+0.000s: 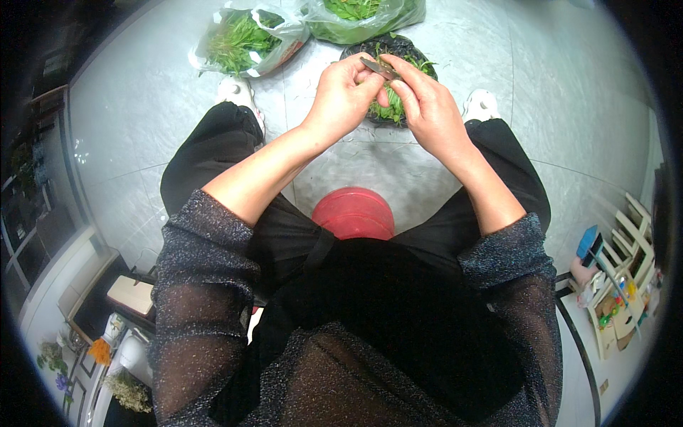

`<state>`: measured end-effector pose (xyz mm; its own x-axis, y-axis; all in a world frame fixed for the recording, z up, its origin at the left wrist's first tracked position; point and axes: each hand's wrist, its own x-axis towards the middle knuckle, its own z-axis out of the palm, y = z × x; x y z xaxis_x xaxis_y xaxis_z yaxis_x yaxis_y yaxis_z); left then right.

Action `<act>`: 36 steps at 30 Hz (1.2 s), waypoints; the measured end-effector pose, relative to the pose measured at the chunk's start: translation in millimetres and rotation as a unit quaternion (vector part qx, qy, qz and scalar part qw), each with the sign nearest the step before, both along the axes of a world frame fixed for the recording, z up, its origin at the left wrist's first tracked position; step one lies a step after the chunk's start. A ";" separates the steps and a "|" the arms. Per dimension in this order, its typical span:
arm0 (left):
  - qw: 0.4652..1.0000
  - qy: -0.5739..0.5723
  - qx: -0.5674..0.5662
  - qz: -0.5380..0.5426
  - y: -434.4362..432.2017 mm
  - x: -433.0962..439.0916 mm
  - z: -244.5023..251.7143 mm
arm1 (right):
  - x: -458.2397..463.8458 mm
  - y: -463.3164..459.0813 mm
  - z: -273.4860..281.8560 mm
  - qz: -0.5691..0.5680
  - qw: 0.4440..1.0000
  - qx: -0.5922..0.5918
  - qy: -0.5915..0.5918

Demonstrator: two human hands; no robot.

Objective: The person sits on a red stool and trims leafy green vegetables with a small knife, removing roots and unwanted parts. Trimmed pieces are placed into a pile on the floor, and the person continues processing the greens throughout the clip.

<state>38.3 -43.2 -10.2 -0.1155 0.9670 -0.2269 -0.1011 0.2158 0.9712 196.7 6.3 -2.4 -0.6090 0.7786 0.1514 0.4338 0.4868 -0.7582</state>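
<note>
Both of my hands meet above a black plastic bag [351, 52] of leafy greens [392, 109] on the floor. A small knife [378, 68] lies across the gap between them, its pointed blade towards my left fingers. My right hand [435, 109] has thumb and forefinger around the knife's other end; the handle is hidden. My left hand [341, 101] is curled beside the blade, thumb and forefinger close together. Whether a plant is pinched in it I cannot tell. Bits of stem show right behind the fingertips.
Beyond my feet stand a white plastic bag [291, 32] and a translucent green bag [347, 33], both holding greens. A red stool [353, 213] is between my legs. At right is a cream rack [621, 304] with small items; dark furniture [101, 288] is at left.
</note>
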 end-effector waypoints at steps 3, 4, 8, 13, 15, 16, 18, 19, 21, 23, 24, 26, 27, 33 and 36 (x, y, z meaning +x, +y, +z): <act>1.000 -0.016 -0.023 -0.001 -1.1 1.1 3.0 | 1.7 -0.3 -1.3 0.004 1.000 -0.008 -0.004; 0.999 -0.021 -0.032 -0.003 -1.8 1.0 4.0 | 2.1 -0.5 -1.5 0.005 1.000 -0.010 -0.005; 0.998 -0.038 -0.056 -0.017 -3.4 1.6 5.6 | 4.7 -1.5 -1.9 0.009 1.000 -0.010 -0.016; 0.995 -0.062 -0.071 -0.020 -4.4 1.1 4.1 | 8.7 -2.6 -4.0 0.010 0.998 -0.039 -0.043; 0.994 -0.071 -0.085 -0.012 -4.5 -1.9 3.5 | 9.3 -2.0 -5.5 0.015 0.998 -0.053 -0.013; 0.994 -0.067 -0.086 -0.015 -5.3 -2.0 3.2 | 10.0 -1.8 -5.8 0.014 0.998 -0.065 -0.006; 0.993 -0.062 -0.095 -0.017 -7.3 -1.7 2.3 | 12.2 -1.4 -5.6 0.027 0.995 -0.095 -0.023; 0.993 -0.057 -0.099 -0.018 -7.7 -1.4 1.5 | 13.3 -1.2 -5.2 0.032 0.993 -0.112 -0.036; 0.994 -0.052 -0.091 -0.020 -8.2 -1.2 -0.1 | 15.2 -0.2 -4.6 0.039 0.986 -0.160 -0.028; 0.994 -0.050 -0.094 -0.025 -8.3 -1.8 -1.4 | 16.2 0.6 -4.6 0.043 0.983 -0.179 -0.026; 0.994 -0.047 -0.095 -0.025 -8.2 -1.9 -1.9 | 16.6 0.6 -4.8 0.044 0.983 -0.175 -0.028; 0.995 -0.034 -0.089 -0.029 -7.7 -2.3 -2.5 | 17.8 1.4 -5.0 0.042 0.983 -0.176 -0.037; 0.995 -0.027 -0.086 -0.030 -7.6 -2.2 -2.6 | 18.9 1.8 -4.8 0.039 0.982 -0.180 -0.045; 0.994 -0.032 -0.102 -0.011 -6.9 -7.7 -3.4 | 19.7 1.8 -2.7 0.043 0.977 -0.205 -0.048; 0.996 -0.026 -0.081 -0.029 -11.7 -1.7 -5.0 | 15.7 -1.7 -3.1 0.039 0.980 -0.194 -0.034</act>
